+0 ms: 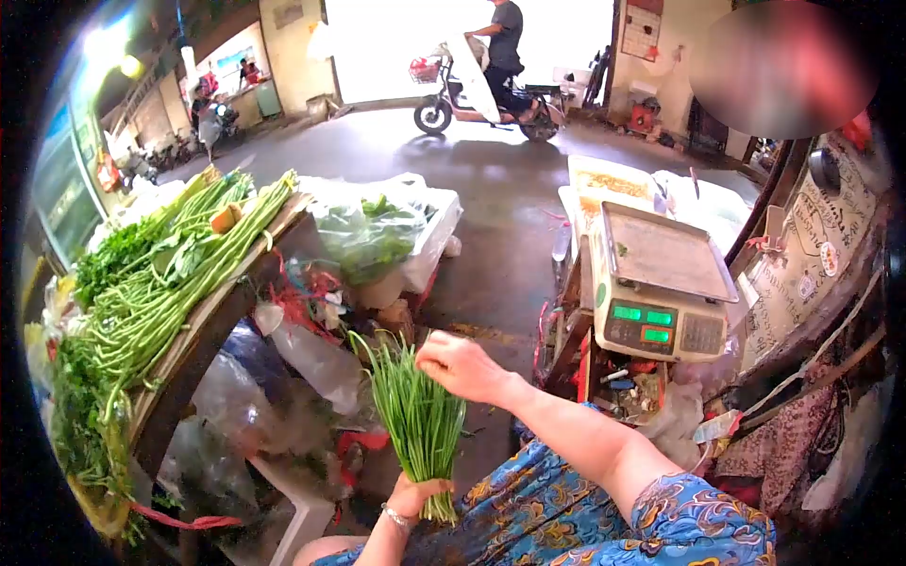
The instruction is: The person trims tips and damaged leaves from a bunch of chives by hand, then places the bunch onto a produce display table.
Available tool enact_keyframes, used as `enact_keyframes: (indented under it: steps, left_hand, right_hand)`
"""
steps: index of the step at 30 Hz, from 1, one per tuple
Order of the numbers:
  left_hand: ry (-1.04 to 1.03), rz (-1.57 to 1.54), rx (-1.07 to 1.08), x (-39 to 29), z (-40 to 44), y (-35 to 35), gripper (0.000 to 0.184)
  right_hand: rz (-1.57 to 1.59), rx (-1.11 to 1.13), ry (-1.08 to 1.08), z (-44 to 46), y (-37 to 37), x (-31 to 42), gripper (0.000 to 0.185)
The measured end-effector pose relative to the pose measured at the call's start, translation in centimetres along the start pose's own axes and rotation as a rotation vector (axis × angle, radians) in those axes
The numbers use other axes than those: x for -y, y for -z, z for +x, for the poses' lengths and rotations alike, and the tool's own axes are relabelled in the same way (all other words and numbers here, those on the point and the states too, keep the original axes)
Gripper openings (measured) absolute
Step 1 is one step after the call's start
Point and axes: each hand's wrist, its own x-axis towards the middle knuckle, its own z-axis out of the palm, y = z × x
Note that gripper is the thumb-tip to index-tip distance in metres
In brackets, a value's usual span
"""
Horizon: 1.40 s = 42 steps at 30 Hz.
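Two hands point(462, 368), one green bunch point(413, 420)

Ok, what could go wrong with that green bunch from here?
The left hand grips the green bunch near its stem ends, so loose strands might slip out if that grip slackens. The right hand is at the upper leaves, where a hard tug could bend or tear some. Also, long green beans lie close to a wooden board's edge; a bump might knock some off.
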Motion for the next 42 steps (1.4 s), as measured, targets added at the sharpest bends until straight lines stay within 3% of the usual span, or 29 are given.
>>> enact_keyframes:
  steps: [2,3,5,6,8,9,10,13,17,19,23,25,29,32,35,36,42]
  left_hand:
    - [0.03,-0.039,-0.064,-0.5,-0.4,0.0,0.034]
    - [-0.029,-0.003,-0.024,0.1,0.1,0.7,0.033]
    - [0.039,-0.129,-0.045,-0.8,-0.5,0.5,0.034]
    - [0.024,-0.085,-0.044,-1.0,-0.7,0.9,0.043]
    - [0.011,-0.27,0.06,-0.2,-0.3,2.3,0.044]
    - [0.0,-0.295,0.017,-1.2,-0.8,1.9,0.041]
    - [-0.033,-0.314,-0.01,-2.0,-1.3,1.5,0.039]
    - [-0.136,-0.344,0.045,-2.6,-1.2,1.8,0.035]
    - [-0.137,-0.355,0.065,-3.1,-1.2,1.8,0.032]
    - [-0.153,-0.351,0.077,-3.1,-1.2,1.7,0.031]
    - [-0.163,-0.346,0.116,-2.9,-1.4,1.9,0.029]
    - [-0.165,-0.325,0.122,-3.0,-1.6,1.9,0.03]
    - [-0.142,-0.254,0.073,-3.0,-2.0,2.1,0.034]
    - [-0.13,-0.214,0.009,-3.2,-2.2,1.9,0.035]
    - [-0.132,-0.173,-0.018,-2.9,-2.0,2.2,0.036]
    - [-0.136,-0.131,-0.037,-2.8,-2.1,2.2,0.035]
    - [-0.096,-0.068,0.001,-2.2,-1.6,2.5,0.034]
  right_hand:
    - [-0.018,-0.112,0.051,0.6,-0.1,-0.7,0.008]
    - [-0.014,-0.161,0.034,0.7,-0.2,-1.1,0.007]
    - [0.028,-0.233,-0.045,0.8,0.1,-1.3,0.009]
    - [0.04,-0.33,-0.034,0.9,-0.2,-1.8,0.007]
    - [0.027,-0.335,-0.098,0.9,0.1,-2.3,0.011]
    - [0.127,-0.282,-0.237,0.9,0.4,-1.8,0.014]
    - [0.132,-0.281,-0.183,0.9,-0.1,-2.6,0.018]
    - [-0.069,-0.025,-0.238,0.1,0.1,-2.5,0.023]
    - [-0.244,0.015,-0.2,-0.7,-0.8,-3.4,0.022]
    - [-0.396,0.191,-0.289,-0.5,-0.3,-2.7,0.019]
    - [-0.497,0.05,-0.109,-0.6,-0.4,-2.4,0.017]
    - [-0.391,0.159,-0.28,0.0,0.1,-0.9,0.016]
    - [-0.255,0.15,-0.367,0.1,-0.5,-1.3,0.013]
    - [-0.338,-0.174,0.015,-0.3,-1.5,-3.7,0.016]
    - [-0.14,-0.134,-0.153,0.7,-0.2,-2.3,0.014]
    - [0.021,-0.199,-0.122,0.7,-0.3,-2.3,0.014]
    - [0.093,-0.264,-0.075,0.7,0.1,-1.3,0.016]
